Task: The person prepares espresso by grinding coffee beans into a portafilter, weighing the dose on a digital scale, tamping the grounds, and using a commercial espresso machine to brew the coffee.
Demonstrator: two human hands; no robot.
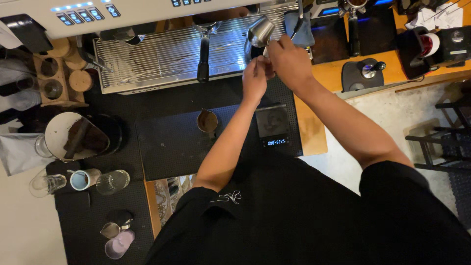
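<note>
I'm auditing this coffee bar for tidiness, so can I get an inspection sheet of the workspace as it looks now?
Surface: black perforated mat on a wooden counter.
Job's things: steel milk pitcher, tilted, at the steam wand above the drip tray.
Clutter: cup of coffee, digital scale, bowl of grounds, glasses, tamper, blue cloth.
Grippers: left hand and right hand close together at the pitcher; exact grip hidden.
Cables: nothing seen.
Surroundings: espresso machine, concrete floor, black stool.

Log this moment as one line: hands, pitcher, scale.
left hand: at pitcher base | right hand: on steel pitcher, tilted under steam wand | scale: bare
</note>
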